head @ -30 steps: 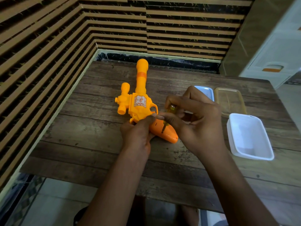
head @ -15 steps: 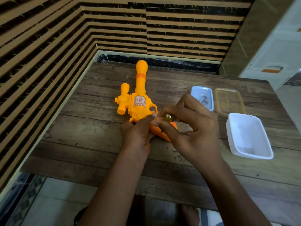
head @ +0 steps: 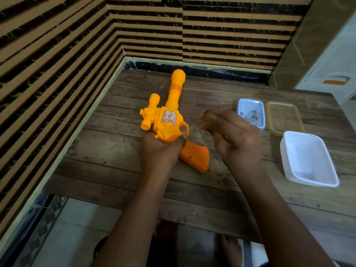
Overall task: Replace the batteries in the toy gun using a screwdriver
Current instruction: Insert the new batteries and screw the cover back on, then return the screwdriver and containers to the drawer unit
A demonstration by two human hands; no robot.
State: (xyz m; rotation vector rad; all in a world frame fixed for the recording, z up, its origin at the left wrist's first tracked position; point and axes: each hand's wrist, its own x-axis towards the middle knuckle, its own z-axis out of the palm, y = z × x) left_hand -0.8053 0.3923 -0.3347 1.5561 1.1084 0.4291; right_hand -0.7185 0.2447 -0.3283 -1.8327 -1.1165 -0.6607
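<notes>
Holding toy gun (head: 169,122) mid-body, left grip (head: 159,151), handle (head: 196,157) jutting right

left hand (head: 159,151) curled, right hand (head: 233,135) beside it (fingers (head: 213,117) blurry)

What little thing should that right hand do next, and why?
Probably reach on to the small blue tray and set down whatever it carries. The right hand hovers blurred between the toy gun and that tray, so what its fingers hold is unclear, while the left hand grips the gun on the table.
</notes>
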